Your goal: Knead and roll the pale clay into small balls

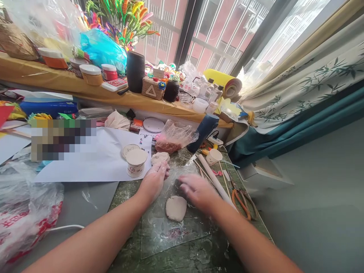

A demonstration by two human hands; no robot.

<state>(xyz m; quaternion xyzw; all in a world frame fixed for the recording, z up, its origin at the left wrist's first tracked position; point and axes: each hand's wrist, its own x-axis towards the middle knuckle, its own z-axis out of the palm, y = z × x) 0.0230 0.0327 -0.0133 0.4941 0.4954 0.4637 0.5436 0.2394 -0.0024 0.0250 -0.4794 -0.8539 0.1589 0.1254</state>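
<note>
On a clear plastic sheet lies a flattened, rounded piece of pale clay. My left hand is beyond it to the left, fingers pressed together and dusted white. Its fingertips overlap the lower edge of a rough pale clay lump; whether they grip it or anything smaller I cannot tell. Just right of the flat piece is my right hand, smeared by motion, fingers partly curled. A paper cup with a round clay disc on top stands left of my left hand.
To the right are a pale rolling pin, thin sticks, orange-handled pliers and another paper cup. A bag of brown clay and a dark blue cylinder stand behind. White paper and a plastic bag lie left.
</note>
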